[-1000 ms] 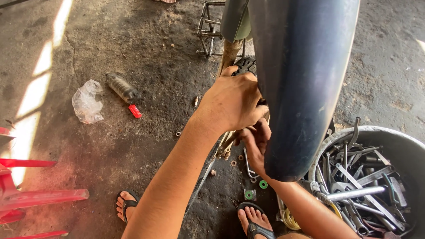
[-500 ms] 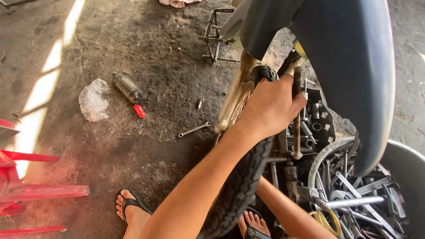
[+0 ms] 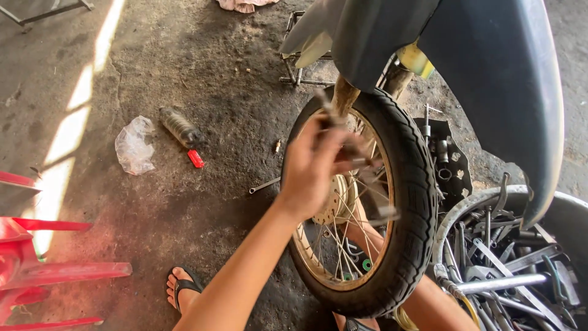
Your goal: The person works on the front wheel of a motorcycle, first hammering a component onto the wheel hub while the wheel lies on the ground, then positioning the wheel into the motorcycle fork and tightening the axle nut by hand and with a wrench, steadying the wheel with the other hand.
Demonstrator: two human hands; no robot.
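two red plastic chair legs (image 3: 43, 270) lay at the far left on the dirt floor, with a crumpled clear bag (image 3: 133, 146) and a dark spring shock absorber (image 3: 181, 130) further in. the left hand (image 3: 312, 171), blurred, reached at the spoked front wheel (image 3: 380, 202) near the hub; whether it was clenched or loose i cannot tell. the right hand was hidden behind the tyre, only its forearm (image 3: 429, 300) showing. a tub of wrenches (image 3: 514, 263) stood at the right.

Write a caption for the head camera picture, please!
Left hand at black spoked motorbike wheel, grey basin of metal tools beside it.
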